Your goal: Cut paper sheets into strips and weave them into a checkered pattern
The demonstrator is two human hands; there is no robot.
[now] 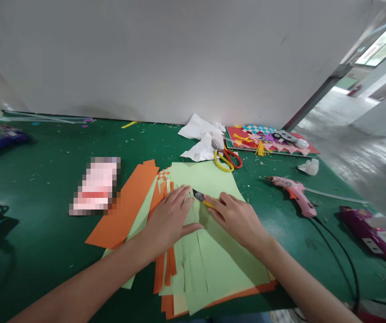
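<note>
A light green sheet of paper lies before me with several long slits cut near its left side. My left hand rests flat on it, fingers stretched out and thumb apart. In my right hand is a utility knife with a yellow body, its dark blade pointing up and left near my left fingertips. Whether the tip touches the paper I cannot tell. Orange paper strips stick out beside and below the green sheet. A wider orange sheet lies to the left.
Scissors with red and yellow handles lie by crumpled white paper. To the right are a pink glue gun with a cord and a purple power strip. Colourful craft pieces cover a red board. A blurred pink item lies left.
</note>
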